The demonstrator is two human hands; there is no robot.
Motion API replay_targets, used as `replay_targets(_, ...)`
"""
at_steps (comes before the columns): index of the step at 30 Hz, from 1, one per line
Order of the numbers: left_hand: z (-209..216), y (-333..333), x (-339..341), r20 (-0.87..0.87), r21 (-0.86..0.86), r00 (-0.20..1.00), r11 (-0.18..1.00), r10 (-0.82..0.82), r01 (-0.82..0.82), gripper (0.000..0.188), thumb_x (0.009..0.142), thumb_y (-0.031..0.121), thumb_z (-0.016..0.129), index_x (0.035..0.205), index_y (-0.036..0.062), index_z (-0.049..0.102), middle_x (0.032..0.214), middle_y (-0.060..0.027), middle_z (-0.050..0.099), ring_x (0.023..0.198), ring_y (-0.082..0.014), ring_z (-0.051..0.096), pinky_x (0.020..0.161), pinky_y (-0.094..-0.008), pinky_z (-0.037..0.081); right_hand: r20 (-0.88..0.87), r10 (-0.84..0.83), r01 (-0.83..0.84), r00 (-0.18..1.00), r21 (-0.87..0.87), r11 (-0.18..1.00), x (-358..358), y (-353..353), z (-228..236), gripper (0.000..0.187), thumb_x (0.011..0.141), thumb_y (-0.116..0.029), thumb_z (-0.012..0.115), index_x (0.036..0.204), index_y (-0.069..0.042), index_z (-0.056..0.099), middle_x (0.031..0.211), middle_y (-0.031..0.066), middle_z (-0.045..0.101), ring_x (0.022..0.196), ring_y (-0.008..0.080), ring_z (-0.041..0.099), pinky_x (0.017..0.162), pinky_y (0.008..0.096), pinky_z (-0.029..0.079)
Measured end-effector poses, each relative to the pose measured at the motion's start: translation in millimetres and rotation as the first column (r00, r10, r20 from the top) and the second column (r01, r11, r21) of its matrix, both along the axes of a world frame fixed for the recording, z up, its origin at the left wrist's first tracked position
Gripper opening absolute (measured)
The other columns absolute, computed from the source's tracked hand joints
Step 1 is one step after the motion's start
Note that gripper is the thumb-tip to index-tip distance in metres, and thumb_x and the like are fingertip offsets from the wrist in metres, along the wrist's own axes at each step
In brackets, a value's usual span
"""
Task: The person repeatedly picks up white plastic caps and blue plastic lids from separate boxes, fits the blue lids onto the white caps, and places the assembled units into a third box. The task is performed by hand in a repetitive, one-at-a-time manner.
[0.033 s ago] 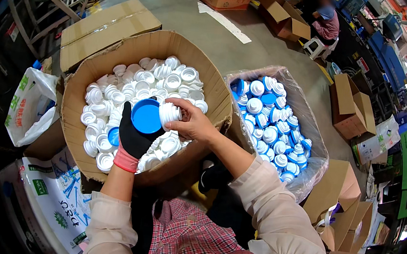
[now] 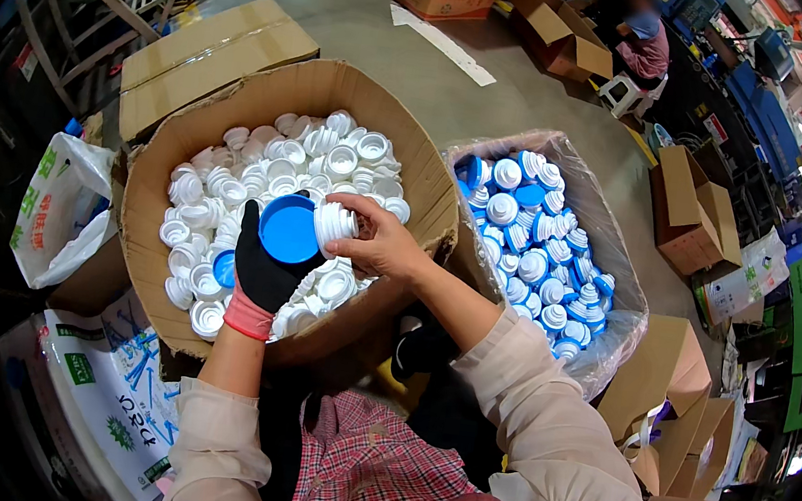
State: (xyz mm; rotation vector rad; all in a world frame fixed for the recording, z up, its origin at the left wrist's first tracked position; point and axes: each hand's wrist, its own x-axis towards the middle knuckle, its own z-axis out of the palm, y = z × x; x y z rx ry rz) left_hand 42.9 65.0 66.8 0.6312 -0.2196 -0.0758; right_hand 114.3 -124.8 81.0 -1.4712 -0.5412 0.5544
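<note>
A round blue lid [image 2: 290, 229] lies face up in my left hand [image 2: 264, 263], which wears a black glove with a pink cuff; the fingers are wrapped round its edge. Right beside the lid, my bare right hand [image 2: 375, 238] grips a white ringed plastic cap [image 2: 333, 227] between thumb and fingers. Both hands are over a big cardboard box [image 2: 158, 144] heaped with loose white caps [image 2: 276, 172]. Among these, another blue piece [image 2: 225, 268] shows left of my glove.
To the right stands a plastic-lined box [image 2: 622, 327] of blue-and-white stacked caps [image 2: 531, 263]. A closed carton [image 2: 221, 47] lies beyond the big box, and a white plastic bag [image 2: 59, 212] hangs at left. Farther off, a person [image 2: 643, 51] sits near open cartons [image 2: 691, 209].
</note>
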Motion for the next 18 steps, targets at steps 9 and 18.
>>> replay_targets(9,-28.1,8.6,6.8,-0.144,0.112,0.976,0.982,0.165,-0.150,0.053,0.094,0.032,0.061,0.132,0.0006,0.041,0.127,-0.0172,0.055,0.112,-0.0276,0.057,0.096,-0.0400,0.048,-0.004,-0.016,0.015,1.000,-0.054,0.998,-0.1,3.1,-8.0,0.066,0.074,-0.023,0.081,0.132,-0.012,0.054,0.133,0.0099,0.048,0.123,0.0250,0.046,0.106,0.0367,0.034)
replay_targets(18,-8.3,8.3,0.0,-0.179,-0.127,0.983,0.992,-0.027,0.005,0.060,0.099,0.048,0.039,0.136,0.0010,0.041,0.130,-0.0175,0.052,0.120,-0.0306,0.052,0.099,-0.0476,0.046,-0.010,-0.002,0.002,1.000,-0.035,0.999,-5.1,5.9,0.1,0.066,0.077,-0.014,0.078,0.134,-0.007,0.047,0.099,0.0054,0.054,0.071,0.0136,0.047,0.060,0.0276,0.035)
